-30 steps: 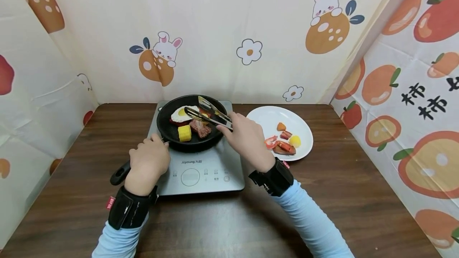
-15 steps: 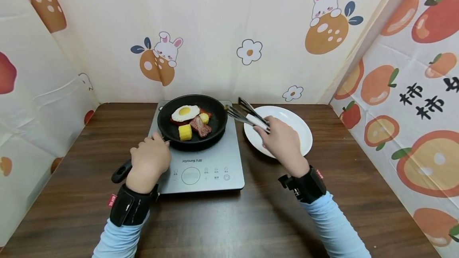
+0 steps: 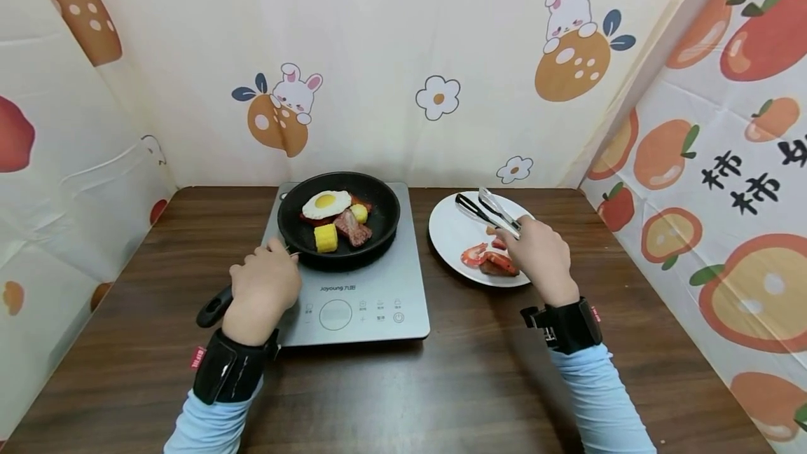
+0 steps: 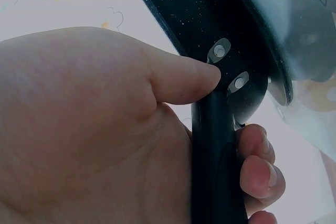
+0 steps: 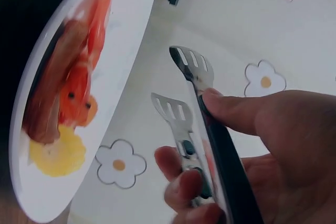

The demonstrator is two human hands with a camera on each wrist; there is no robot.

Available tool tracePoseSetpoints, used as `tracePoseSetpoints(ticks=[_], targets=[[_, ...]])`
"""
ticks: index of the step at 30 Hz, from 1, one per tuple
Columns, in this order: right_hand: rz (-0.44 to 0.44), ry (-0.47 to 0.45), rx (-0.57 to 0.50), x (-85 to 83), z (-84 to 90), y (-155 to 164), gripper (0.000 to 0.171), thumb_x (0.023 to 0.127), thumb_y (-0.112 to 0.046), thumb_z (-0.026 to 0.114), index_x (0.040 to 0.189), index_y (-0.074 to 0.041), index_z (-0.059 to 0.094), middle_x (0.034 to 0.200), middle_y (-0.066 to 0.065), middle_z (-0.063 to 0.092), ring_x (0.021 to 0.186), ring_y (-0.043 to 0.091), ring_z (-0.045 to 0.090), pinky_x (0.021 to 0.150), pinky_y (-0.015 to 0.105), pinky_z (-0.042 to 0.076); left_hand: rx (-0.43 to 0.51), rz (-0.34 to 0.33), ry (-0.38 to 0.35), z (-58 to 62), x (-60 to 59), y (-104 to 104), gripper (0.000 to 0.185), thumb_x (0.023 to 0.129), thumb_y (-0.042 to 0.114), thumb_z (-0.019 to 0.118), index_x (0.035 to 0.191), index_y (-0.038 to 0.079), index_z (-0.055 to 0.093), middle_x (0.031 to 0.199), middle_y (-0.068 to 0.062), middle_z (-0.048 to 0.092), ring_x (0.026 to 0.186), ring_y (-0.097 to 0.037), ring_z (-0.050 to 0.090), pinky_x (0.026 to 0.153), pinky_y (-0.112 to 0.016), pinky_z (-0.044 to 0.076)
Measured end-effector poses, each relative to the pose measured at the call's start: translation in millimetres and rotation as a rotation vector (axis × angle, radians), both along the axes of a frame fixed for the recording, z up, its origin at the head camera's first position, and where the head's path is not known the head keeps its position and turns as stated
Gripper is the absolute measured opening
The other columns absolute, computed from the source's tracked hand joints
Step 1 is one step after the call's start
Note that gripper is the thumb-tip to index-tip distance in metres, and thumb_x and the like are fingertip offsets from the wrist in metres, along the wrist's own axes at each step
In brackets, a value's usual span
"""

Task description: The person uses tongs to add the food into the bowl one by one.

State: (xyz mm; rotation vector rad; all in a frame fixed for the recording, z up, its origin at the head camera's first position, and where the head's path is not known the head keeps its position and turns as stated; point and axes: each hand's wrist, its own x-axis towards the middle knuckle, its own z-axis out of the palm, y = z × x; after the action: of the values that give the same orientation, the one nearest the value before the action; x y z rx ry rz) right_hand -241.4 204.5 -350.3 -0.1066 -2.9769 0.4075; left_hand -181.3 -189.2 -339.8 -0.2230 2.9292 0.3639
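My left hand (image 3: 265,289) grips the black handle (image 4: 212,161) of a frying pan (image 3: 296,230), thumb near the rivets in the left wrist view. In the pan lie a fried egg (image 3: 324,203), a corn piece (image 3: 326,238), a slice of meat (image 3: 353,228) and a small yellow piece (image 3: 360,213). My right hand (image 3: 539,258) holds metal tongs (image 3: 492,212) with dark grips over the white plate (image 3: 447,230). The tongs' slotted tips stand apart with nothing between them. On the plate are shrimp (image 5: 79,87), brown meat (image 5: 52,87) and a yellow round piece (image 5: 58,153), hidden by my hand in the head view.
The pan sits on a grey induction cooktop (image 3: 366,321) to the left of the plate. Both stand on a dark wood table (image 3: 403,398). Printed cloth walls (image 3: 378,33) enclose the back and sides.
My right hand has carried the tongs rightward from over the pan to over the plate. My left hand stays on the pan handle, and the pan has not visibly shifted.
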Motion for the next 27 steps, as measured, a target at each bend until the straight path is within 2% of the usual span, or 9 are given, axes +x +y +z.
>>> tracePoseSetpoints(ticks=[5,10,13,18,24,27], targets=[[-0.005,-0.124,0.021,-2.5,3.5,11.0,0.054,0.102,-0.045,0.056,0.105,0.008,0.063,0.096,0.029,0.067,0.079,0.039,0.064,0.055,0.043,0.046,0.002,-0.007,0.012,0.3,0.4,-1.9,0.044,0.11,0.023,0.035,0.121,-0.02,0.041,0.112,-0.043,0.055,0.104,-0.055,0.059,0.089,-0.064,0.045],[0.009,-0.176,0.042,-3.7,1.9,22.1,0.054,0.102,-0.039,0.057,0.106,0.015,0.062,0.104,0.036,0.067,0.084,0.044,0.066,0.063,0.048,0.05,0.005,-0.015,0.017,0.9,-0.8,-2.2,0.044,0.111,0.023,0.035,0.12,-0.02,0.04,0.112,-0.043,0.055,0.104,-0.056,0.059,0.089,-0.065,0.045],[0.012,-0.191,0.05,-4.6,-1.1,25.8,0.054,0.102,-0.037,0.059,0.109,0.017,0.061,0.104,0.036,0.066,0.082,0.04,0.065,0.063,0.047,0.05,0.01,-0.015,0.007,1.2,-0.9,-2.0,0.044,0.111,0.023,0.034,0.121,-0.02,0.04,0.113,-0.043,0.054,0.104,-0.056,0.059,0.09,-0.065,0.045],[-0.009,-0.23,0.048,-7.2,-3.0,27.6,0.053,0.102,-0.036,0.059,0.115,0.015,0.06,0.102,0.031,0.065,0.078,0.034,0.058,0.059,0.039,0.045,0.009,-0.011,0.004,1.7,-0.9,-1.7,0.045,0.111,0.023,0.034,0.122,-0.02,0.04,0.114,-0.043,0.054,0.106,-0.056,0.058,0.09,-0.065,0.045],[-0.023,-0.235,0.062,-7.5,-4.0,28.7,0.045,0.103,-0.032,0.057,0.117,0.011,0.061,0.111,0.033,0.066,0.089,0.042,0.066,0.058,0.044,0.049,0.01,-0.01,0.003,1.7,-1.1,-1.7,0.044,0.111,0.023,0.034,0.122,-0.02,0.039,0.113,-0.043,0.054,0.105,-0.056,0.058,0.09,-0.065,0.045],[-0.033,-0.237,0.077,-7.5,-5.3,29.5,0.043,0.104,-0.033,0.057,0.117,0.008,0.062,0.111,0.032,0.066,0.089,0.042,0.066,0.056,0.044,0.048,0.008,-0.014,-0.001,1.5,-0.9,-1.4,0.044,0.11,0.023,0.034,0.121,-0.02,0.039,0.113,-0.043,0.054,0.105,-0.056,0.058,0.09,-0.065,0.045]])
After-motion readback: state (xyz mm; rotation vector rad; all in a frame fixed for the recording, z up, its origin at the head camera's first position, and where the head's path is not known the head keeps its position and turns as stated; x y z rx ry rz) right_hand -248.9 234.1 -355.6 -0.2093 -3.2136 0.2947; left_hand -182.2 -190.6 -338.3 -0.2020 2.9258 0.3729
